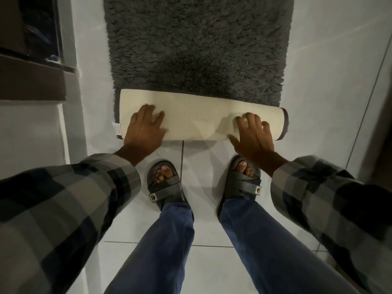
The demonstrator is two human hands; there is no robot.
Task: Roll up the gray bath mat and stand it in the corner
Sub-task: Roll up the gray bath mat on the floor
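The gray shaggy bath mat point(197, 45) lies flat on the white tiled floor, stretching away from me. Its near end is rolled into a tube point(199, 117) with the cream backing outward, lying crosswise just in front of my feet. My left hand point(144, 128) rests palm down on the left part of the roll, fingers spread. My right hand point(252, 134) presses on the right part in the same way. A small white label sticks out at the roll's left end.
My two feet in gray sandals point(165, 183) stand on the tiles right behind the roll. A dark wooden frame or cabinet point(31, 60) and a white wall edge rise on the left. Another wall line runs along the right point(373, 71).
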